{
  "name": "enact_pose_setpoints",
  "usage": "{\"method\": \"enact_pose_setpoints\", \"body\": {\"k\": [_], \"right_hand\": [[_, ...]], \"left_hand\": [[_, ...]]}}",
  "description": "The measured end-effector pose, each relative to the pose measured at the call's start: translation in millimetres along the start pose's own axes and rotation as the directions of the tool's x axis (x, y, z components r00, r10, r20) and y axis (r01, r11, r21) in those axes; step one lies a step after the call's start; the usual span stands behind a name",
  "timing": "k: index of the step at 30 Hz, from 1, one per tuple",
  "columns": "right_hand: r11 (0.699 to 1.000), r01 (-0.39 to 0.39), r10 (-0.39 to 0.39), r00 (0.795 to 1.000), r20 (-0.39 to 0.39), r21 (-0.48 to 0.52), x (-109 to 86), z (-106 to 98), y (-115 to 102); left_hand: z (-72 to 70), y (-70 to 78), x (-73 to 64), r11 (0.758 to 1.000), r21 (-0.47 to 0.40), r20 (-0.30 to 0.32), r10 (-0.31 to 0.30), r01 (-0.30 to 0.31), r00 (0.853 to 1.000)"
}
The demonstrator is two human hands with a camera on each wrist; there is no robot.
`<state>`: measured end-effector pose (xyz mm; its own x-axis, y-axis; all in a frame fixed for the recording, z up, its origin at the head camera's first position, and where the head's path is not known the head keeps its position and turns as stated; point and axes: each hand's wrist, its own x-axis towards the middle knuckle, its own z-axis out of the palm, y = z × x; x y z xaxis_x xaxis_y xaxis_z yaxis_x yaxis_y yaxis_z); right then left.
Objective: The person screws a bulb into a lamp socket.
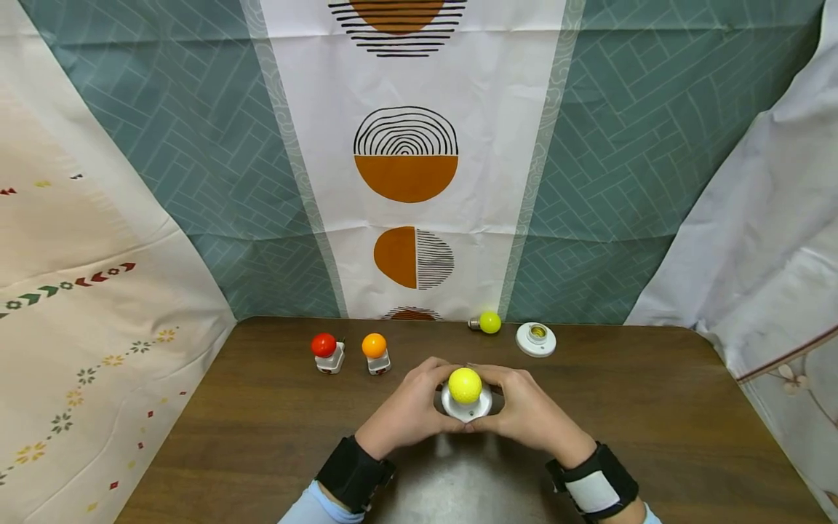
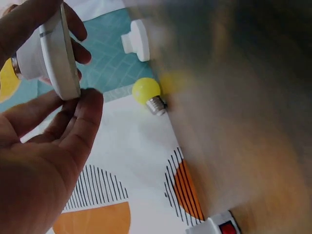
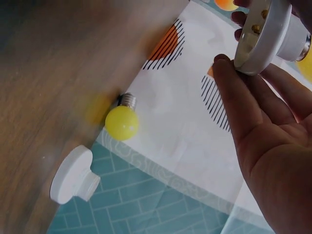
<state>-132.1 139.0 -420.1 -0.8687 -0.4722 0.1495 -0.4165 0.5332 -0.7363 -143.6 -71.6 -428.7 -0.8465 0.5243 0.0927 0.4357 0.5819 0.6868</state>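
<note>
A round white lamp holder (image 1: 467, 413) carrying a yellow bulb (image 1: 465, 386) is between both hands, raised off the wooden table. My left hand (image 1: 414, 405) grips its rim from the left, with thumb and fingers curved around it. On the opposite side my right hand (image 1: 529, 412) grips the rim in the same way. The thumbs meet at the near edge, and the fingertips come close together at the far side. In the right wrist view, brass screws show in the hollow underside of the lamp holder (image 3: 265, 39). The bulb's base is hidden in the socket.
At the back left stand a red bulb (image 1: 324, 345) and an orange bulb (image 1: 374, 346), each on a small white base. A loose yellow-green bulb (image 1: 490, 322) lies at the back edge. Right of it sits a bulbless white lamp holder (image 1: 535, 340). Fabric hangs behind the table.
</note>
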Motion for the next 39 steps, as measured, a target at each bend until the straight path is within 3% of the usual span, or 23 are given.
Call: {"method": "enact_pose_setpoints", "body": {"k": [5, 9, 12, 18, 22, 27, 39], "right_hand": [[0.998, -0.027, 0.025, 0.999, -0.037, -0.059, -2.1, 3, 1], [0.987, -0.093, 0.081, 0.992, -0.093, -0.134, -3.9, 2, 3], [0.973, -0.136, 0.110, 0.984, -0.142, -0.185, -4.4, 2, 6], [0.956, -0.175, 0.125, 0.969, -0.211, -0.235, -5.2, 1, 15], [0.951, -0.195, 0.142, 0.965, -0.222, -0.240, -6.4, 0, 19], [0.949, -0.204, 0.152, 0.964, -0.219, -0.241, -7.0, -2, 22], [0.941, -0.234, 0.178, 0.957, -0.228, -0.246, -6.3, -5, 28]], "left_hand": [[-1.1, -8.9, -12.6, 0.999, -0.011, -0.092, -0.053, 0.052, 0.994], [-8.7, -17.3, -27.6, 0.993, -0.020, -0.198, -0.119, 0.117, 0.973], [-14.4, -27.8, -38.7, 0.985, -0.021, -0.294, -0.170, 0.171, 0.941], [-27.3, -52.6, -60.2, 0.946, -0.002, -0.439, -0.292, 0.324, 0.850], [-39.2, -66.0, -74.4, 0.909, 0.008, -0.469, -0.364, 0.416, 0.804], [-48.8, -81.7, -88.6, 0.864, 0.004, -0.478, -0.441, 0.504, 0.760], [-56.7, -102.4, -97.6, 0.807, 0.035, -0.501, -0.496, 0.589, 0.709]]}}
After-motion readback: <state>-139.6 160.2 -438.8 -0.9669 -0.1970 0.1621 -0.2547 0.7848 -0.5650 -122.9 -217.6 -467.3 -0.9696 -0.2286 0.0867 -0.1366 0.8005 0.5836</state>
